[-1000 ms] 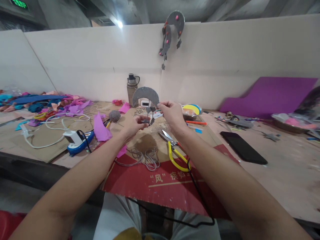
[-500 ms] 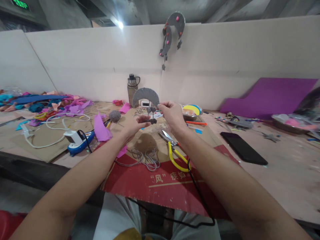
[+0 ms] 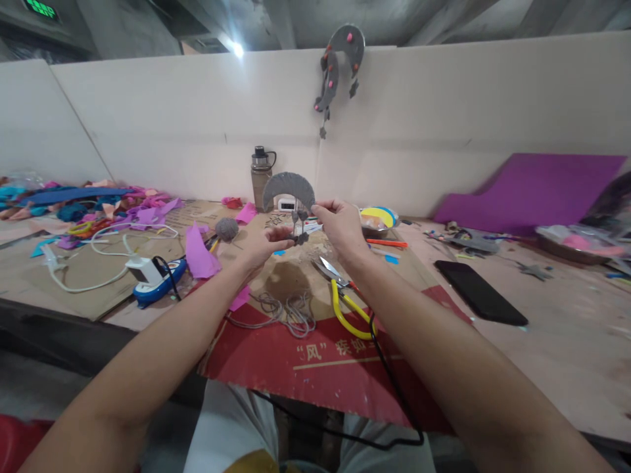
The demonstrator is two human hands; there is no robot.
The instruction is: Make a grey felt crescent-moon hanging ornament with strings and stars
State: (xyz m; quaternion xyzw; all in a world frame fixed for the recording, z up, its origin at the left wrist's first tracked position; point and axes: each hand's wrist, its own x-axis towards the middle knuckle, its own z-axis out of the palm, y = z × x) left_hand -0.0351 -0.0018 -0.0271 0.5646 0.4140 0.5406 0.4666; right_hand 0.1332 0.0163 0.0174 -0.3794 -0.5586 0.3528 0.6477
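A grey yarn-wrapped crescent moon (image 3: 288, 186) is held up above the cardboard, its points downward. My right hand (image 3: 340, 223) pinches its right tip between thumb and fingers. Small dark grey ornaments (image 3: 300, 238), some star-like, dangle on strings below the crescent. Beside them is my left hand (image 3: 269, 246), its thumb and fingers slightly parted; whether a fingertip touches them is hard to see. Yellow-handled scissors (image 3: 340, 295) lie under my right forearm. A loose hank of grey yarn (image 3: 298, 315) rests on the cardboard (image 3: 256, 368) between my arms.
At the left are a ball of grey yarn (image 3: 227, 228), purple felt scraps (image 3: 201, 253) and a blue power strip (image 3: 160, 289). A bottle (image 3: 261, 180) stands by the wall. A black phone (image 3: 480, 292) lies right. A finished-looking crescent ornament (image 3: 348, 46) hangs on the partition.
The crescent and its dangling ornaments have shifted very slightly right. My left hand has drawn back a little from the lowest ornament. My right hand keeps its pinch.
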